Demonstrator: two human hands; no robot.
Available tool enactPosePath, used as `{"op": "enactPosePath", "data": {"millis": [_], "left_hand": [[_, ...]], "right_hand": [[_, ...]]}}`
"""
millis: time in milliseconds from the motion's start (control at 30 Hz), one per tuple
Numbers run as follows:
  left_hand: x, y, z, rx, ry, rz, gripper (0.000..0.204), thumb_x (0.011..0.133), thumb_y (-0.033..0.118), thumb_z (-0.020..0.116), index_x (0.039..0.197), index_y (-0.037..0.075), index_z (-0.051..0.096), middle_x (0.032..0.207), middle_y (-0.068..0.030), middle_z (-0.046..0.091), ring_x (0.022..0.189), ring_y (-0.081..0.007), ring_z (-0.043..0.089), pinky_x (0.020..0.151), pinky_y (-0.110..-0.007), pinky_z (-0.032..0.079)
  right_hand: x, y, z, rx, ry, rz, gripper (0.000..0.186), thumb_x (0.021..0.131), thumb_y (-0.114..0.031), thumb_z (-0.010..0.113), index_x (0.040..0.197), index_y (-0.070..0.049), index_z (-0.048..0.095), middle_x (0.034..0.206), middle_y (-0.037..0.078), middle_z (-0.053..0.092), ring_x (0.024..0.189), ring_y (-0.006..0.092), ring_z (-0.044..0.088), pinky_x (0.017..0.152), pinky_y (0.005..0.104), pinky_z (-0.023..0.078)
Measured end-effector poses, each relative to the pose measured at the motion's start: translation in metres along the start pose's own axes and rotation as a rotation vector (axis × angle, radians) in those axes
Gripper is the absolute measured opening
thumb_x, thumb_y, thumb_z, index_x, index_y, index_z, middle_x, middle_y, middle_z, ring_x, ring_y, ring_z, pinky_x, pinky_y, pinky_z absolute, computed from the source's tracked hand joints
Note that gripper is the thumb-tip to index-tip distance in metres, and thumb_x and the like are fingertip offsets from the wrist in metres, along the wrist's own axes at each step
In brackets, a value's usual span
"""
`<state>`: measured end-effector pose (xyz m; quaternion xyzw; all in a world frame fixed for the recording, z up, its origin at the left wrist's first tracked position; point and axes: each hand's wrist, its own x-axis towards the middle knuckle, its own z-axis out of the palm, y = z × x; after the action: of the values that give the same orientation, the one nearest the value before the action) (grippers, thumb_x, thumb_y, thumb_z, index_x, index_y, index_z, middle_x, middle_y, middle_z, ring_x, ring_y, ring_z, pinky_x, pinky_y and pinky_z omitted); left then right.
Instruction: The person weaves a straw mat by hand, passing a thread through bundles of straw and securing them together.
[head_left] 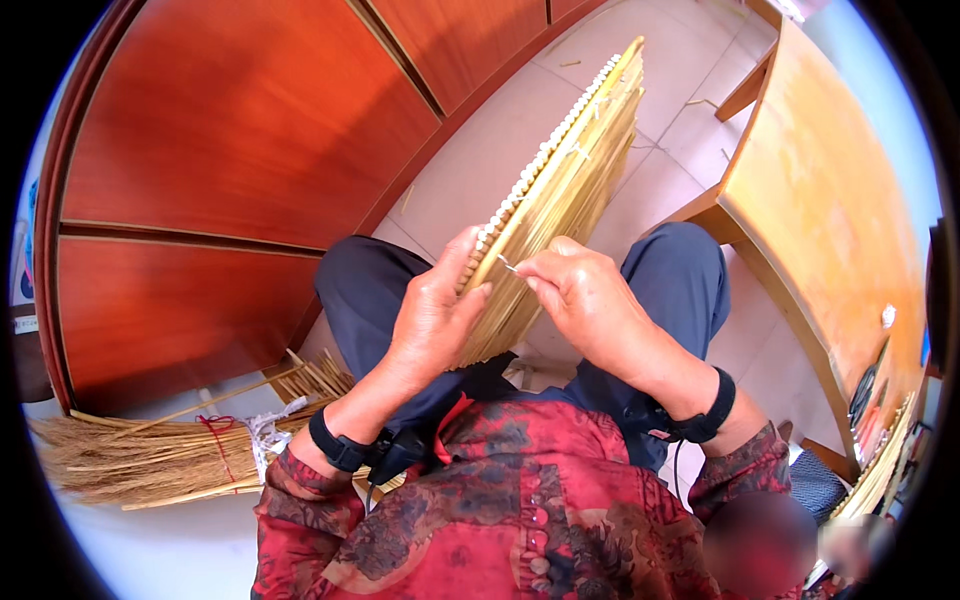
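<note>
A flat mat of pale yellow straw stalks, seen edge-on, rests on my lap and rises away from me. Its left edge shows a row of cut stalk ends bound together. My left hand grips the mat's near edge, thumb on top. My right hand pinches a thin metal needle at that same edge, just beside my left thumb. Both wrists wear black bands.
A tied bundle of dry straw lies on the floor at my left. Red-brown wooden cabinet doors fill the left side. A wooden table stands to the right, with another straw piece near its lower end.
</note>
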<state>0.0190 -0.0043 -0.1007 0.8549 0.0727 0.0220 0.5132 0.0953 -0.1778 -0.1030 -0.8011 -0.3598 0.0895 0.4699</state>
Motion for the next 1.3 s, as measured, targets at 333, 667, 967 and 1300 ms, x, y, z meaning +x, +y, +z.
{"op": "enactPosePath", "data": {"millis": [333, 667, 967, 1300], "left_hand": [[-0.002, -0.014, -0.016, -0.192, 0.021, -0.085, 0.057, 0.083, -0.006, 0.057, 0.137, -0.005, 0.039, 0.129, -0.0109, 0.052, 0.119, -0.0153, 0.049, 0.102, -0.029, 0.036], [-0.004, -0.015, -0.014, -0.120, 0.028, -0.125, 0.062, 0.083, -0.004, 0.060, 0.140, -0.003, 0.036, 0.131, -0.0100, 0.052, 0.119, -0.0143, 0.050, 0.101, -0.029, 0.038], [-0.012, -0.008, -0.008, -0.047, 0.014, -0.092, 0.059, 0.084, -0.003, 0.061, 0.138, -0.001, 0.039, 0.131, -0.0108, 0.051, 0.121, -0.0152, 0.048, 0.102, -0.029, 0.037], [-0.032, 0.003, 0.008, 0.011, -0.054, 0.046, 0.058, 0.084, -0.004, 0.060, 0.138, -0.001, 0.038, 0.134, -0.0131, 0.050, 0.124, -0.0192, 0.047, 0.103, -0.031, 0.037]], "right_hand": [[0.010, 0.021, 0.030, 0.265, 0.081, 0.032, 0.010, 0.083, -0.007, 0.062, 0.091, -0.002, 0.067, 0.078, 0.017, 0.058, 0.076, 0.0362, 0.060, 0.068, 0.0432, 0.049], [0.013, 0.025, 0.029, 0.259, 0.013, 0.065, 0.018, 0.085, -0.004, 0.061, 0.101, -0.007, 0.068, 0.080, 0.013, 0.059, 0.078, 0.0296, 0.061, 0.071, 0.0361, 0.048], [0.014, 0.016, 0.017, 0.188, 0.022, 0.020, 0.013, 0.080, -0.004, 0.060, 0.089, -0.003, 0.070, 0.079, 0.017, 0.059, 0.076, 0.0356, 0.061, 0.070, 0.0421, 0.051], [-0.010, -0.003, -0.011, 0.022, -0.122, 0.012, 0.013, 0.085, -0.002, 0.056, 0.090, 0.001, 0.067, 0.080, 0.021, 0.057, 0.074, 0.0390, 0.061, 0.067, 0.0431, 0.050]]}}
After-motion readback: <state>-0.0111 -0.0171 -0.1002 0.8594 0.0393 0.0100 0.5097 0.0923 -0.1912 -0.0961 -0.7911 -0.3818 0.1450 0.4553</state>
